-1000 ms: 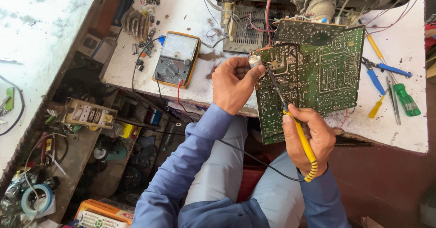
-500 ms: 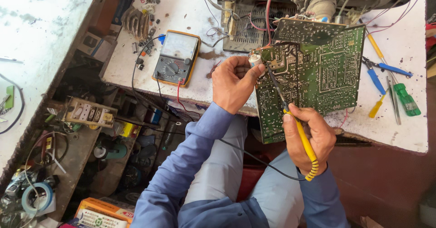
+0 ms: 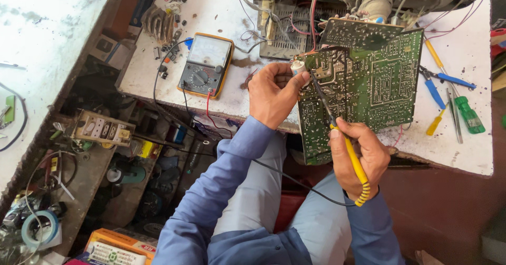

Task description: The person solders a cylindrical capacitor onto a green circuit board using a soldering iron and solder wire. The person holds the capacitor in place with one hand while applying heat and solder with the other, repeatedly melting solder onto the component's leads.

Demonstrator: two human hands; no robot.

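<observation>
Hands work at a green circuit board (image 3: 369, 85) that stands tilted on the near edge of a white bench (image 3: 221, 12), its solder side facing the camera and its lower corner hanging past the edge. The left hand (image 3: 271, 93) is closed on the board's upper left corner, fingers curled around the edge, thumb tip by a small white part (image 3: 298, 66). The right hand (image 3: 361, 157) is wrapped tight around a yellow-handled soldering iron (image 3: 353, 159); the dark shaft runs up and left, with its tip on the board near the left hand. A black cord (image 3: 295, 183) leaves the handle and crosses the lap. Both sleeves are blue. Behind the board sits an opened chassis (image 3: 369, 1) with loose wires. Left of the hands lies an analog meter (image 3: 205, 64) with an orange rim. Right of the board lie blue-handled pliers (image 3: 440, 83), a green screwdriver (image 3: 469, 114) and a yellow screwdriver (image 3: 436, 121). A tape roll (image 3: 39, 229) sits on the cluttered lower shelf at left.
</observation>
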